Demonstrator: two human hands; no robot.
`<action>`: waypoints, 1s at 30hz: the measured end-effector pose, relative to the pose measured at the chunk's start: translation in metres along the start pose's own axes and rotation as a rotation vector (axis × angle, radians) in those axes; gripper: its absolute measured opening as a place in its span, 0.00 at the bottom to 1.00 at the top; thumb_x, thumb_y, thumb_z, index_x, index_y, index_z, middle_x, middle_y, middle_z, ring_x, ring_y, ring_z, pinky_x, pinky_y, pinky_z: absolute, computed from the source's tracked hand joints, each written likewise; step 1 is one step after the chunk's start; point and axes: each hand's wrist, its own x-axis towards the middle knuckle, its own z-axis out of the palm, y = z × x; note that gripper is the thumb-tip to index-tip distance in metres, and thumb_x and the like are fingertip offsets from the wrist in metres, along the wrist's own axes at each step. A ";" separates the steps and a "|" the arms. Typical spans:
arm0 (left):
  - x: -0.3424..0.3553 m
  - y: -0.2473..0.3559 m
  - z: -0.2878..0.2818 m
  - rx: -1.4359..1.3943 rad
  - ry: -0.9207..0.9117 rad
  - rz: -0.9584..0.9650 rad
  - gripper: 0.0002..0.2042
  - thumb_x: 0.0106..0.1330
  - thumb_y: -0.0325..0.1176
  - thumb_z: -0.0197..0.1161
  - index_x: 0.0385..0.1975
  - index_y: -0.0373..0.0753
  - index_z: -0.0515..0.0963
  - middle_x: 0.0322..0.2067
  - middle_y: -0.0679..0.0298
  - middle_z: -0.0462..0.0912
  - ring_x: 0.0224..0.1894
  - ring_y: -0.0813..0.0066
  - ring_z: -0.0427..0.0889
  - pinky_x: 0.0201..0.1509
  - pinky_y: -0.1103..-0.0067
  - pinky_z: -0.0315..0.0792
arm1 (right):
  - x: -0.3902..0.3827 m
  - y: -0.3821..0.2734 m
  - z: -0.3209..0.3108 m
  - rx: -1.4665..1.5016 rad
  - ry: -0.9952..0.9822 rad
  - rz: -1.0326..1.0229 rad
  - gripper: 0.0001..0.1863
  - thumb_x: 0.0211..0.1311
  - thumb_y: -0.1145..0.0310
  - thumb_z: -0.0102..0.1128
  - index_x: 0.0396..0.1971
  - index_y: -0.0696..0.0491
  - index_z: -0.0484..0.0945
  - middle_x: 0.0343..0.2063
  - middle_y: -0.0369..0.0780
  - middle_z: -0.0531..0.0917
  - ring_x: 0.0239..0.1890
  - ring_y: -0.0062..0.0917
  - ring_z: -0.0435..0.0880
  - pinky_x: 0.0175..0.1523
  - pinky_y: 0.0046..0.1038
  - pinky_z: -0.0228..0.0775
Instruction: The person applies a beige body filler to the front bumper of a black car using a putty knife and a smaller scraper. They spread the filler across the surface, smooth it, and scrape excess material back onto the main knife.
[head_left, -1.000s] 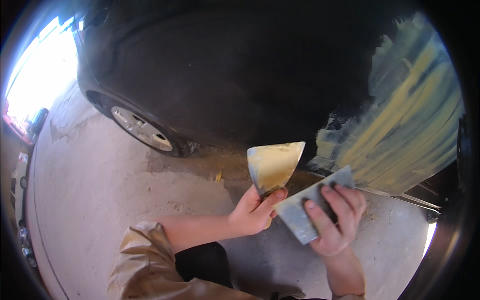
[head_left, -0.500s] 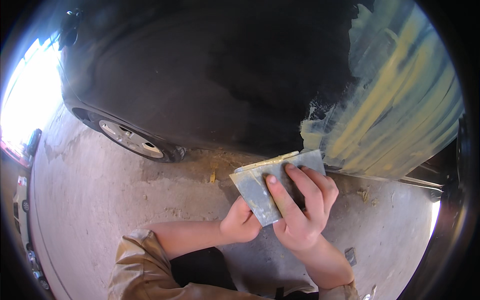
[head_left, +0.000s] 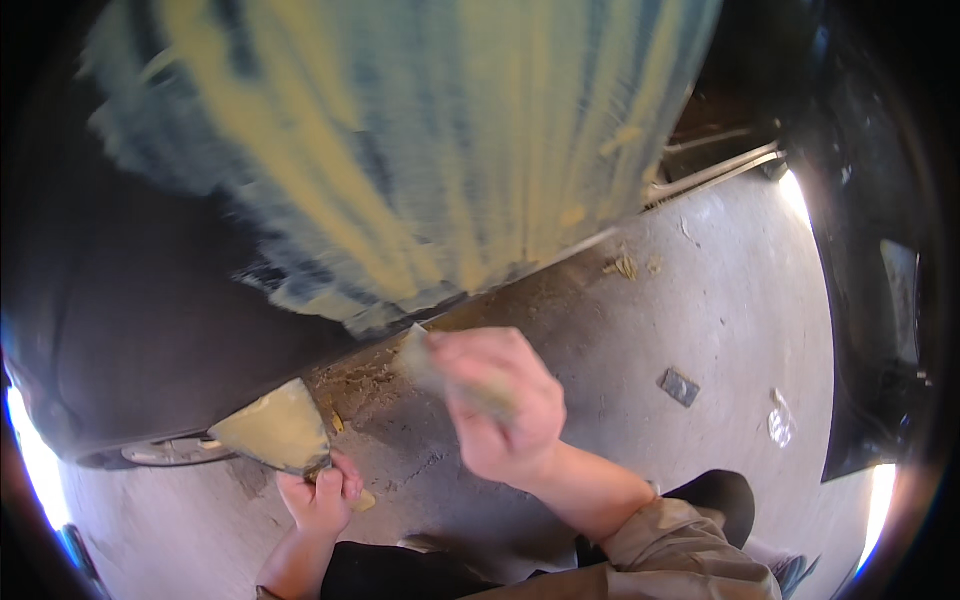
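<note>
My left hand [head_left: 325, 490] grips a wide putty knife [head_left: 270, 425], its fan-shaped blade loaded with pale yellow paste and held low beside the car's dark panel [head_left: 170, 290]. My right hand [head_left: 505, 400] is closed on a spreader [head_left: 418, 350], a flat plate earlier, now blurred and partly hidden by the fingers, just below the lower edge of the large smeared patch of yellow-grey filler [head_left: 420, 140] on the panel. Whether the spreader touches the panel I cannot tell.
A wheel [head_left: 150, 452] shows at the lower left of the car. On the concrete floor [head_left: 700, 300] lie crumbs of dried filler [head_left: 625, 265], a grey square piece [head_left: 680, 385] and crumpled clear plastic [head_left: 780, 420]. A black glossy body [head_left: 860, 300] stands at the right.
My view has swung right toward the filler patch. My hands have separated: the spreader came off the knife blade and moved up toward the panel, and the knife now sits lower left, paste showing.
</note>
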 end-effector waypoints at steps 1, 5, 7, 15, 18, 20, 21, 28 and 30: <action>-0.001 0.000 0.001 0.046 0.001 0.010 0.08 0.72 0.28 0.54 0.40 0.27 0.75 0.19 0.58 0.80 0.19 0.75 0.79 0.26 0.78 0.76 | -0.010 -0.004 -0.007 -0.040 0.114 0.182 0.16 0.65 0.82 0.63 0.52 0.58 0.83 0.50 0.45 0.87 0.47 0.35 0.87 0.52 0.30 0.80; 0.006 0.001 0.005 0.094 -0.140 0.161 0.10 0.70 0.27 0.55 0.44 0.25 0.73 0.16 0.55 0.81 0.15 0.70 0.80 0.22 0.76 0.79 | -0.051 0.024 -0.015 0.451 0.899 0.531 0.16 0.71 0.79 0.60 0.57 0.56 0.78 0.53 0.38 0.85 0.54 0.26 0.83 0.59 0.29 0.74; 0.015 0.018 0.010 0.013 -0.267 0.170 0.12 0.72 0.30 0.61 0.44 0.24 0.73 0.17 0.54 0.82 0.15 0.68 0.81 0.22 0.75 0.81 | -0.067 0.046 -0.027 0.560 1.073 0.649 0.17 0.71 0.78 0.60 0.58 0.55 0.77 0.53 0.36 0.84 0.56 0.24 0.81 0.61 0.29 0.72; 0.120 0.133 0.066 -0.057 -0.786 0.241 0.26 0.66 0.44 0.76 0.49 0.29 0.75 0.17 0.56 0.81 0.13 0.68 0.81 0.15 0.76 0.80 | -0.076 0.117 -0.096 0.580 1.162 0.680 0.15 0.71 0.74 0.62 0.56 0.52 0.78 0.51 0.31 0.84 0.54 0.18 0.80 0.54 0.22 0.72; 0.158 0.178 0.109 0.009 -0.874 0.192 0.27 0.66 0.44 0.76 0.54 0.30 0.76 0.20 0.54 0.84 0.17 0.66 0.84 0.19 0.75 0.83 | -0.076 0.133 -0.089 0.597 1.216 0.755 0.13 0.70 0.73 0.63 0.53 0.52 0.79 0.49 0.30 0.85 0.52 0.15 0.80 0.49 0.18 0.70; 0.185 0.209 0.145 0.056 -1.011 0.120 0.26 0.65 0.42 0.77 0.55 0.32 0.77 0.22 0.53 0.86 0.20 0.66 0.86 0.21 0.76 0.84 | -0.079 0.139 -0.090 0.615 1.249 0.879 0.13 0.70 0.72 0.63 0.52 0.53 0.79 0.49 0.31 0.85 0.52 0.14 0.79 0.48 0.18 0.69; 0.197 0.221 0.165 0.071 -1.099 0.091 0.25 0.64 0.39 0.78 0.56 0.33 0.77 0.23 0.54 0.86 0.21 0.66 0.86 0.22 0.75 0.85 | -0.080 0.142 -0.093 0.623 1.265 0.937 0.12 0.70 0.72 0.63 0.52 0.53 0.79 0.49 0.31 0.85 0.52 0.14 0.79 0.48 0.18 0.69; 0.269 0.251 0.256 0.065 -1.644 -0.226 0.16 0.60 0.24 0.78 0.46 0.31 0.82 0.30 0.49 0.89 0.24 0.62 0.89 0.27 0.72 0.89 | -0.100 0.160 -0.092 0.701 1.274 0.964 0.13 0.70 0.73 0.62 0.53 0.54 0.81 0.49 0.33 0.86 0.52 0.17 0.79 0.57 0.25 0.69; 0.257 0.276 0.283 0.128 -1.703 -0.257 0.14 0.59 0.20 0.78 0.43 0.29 0.84 0.29 0.47 0.89 0.25 0.60 0.90 0.29 0.70 0.90 | -0.079 0.159 -0.075 0.800 1.295 0.950 0.12 0.70 0.74 0.61 0.51 0.56 0.82 0.47 0.34 0.87 0.48 0.17 0.81 0.57 0.25 0.69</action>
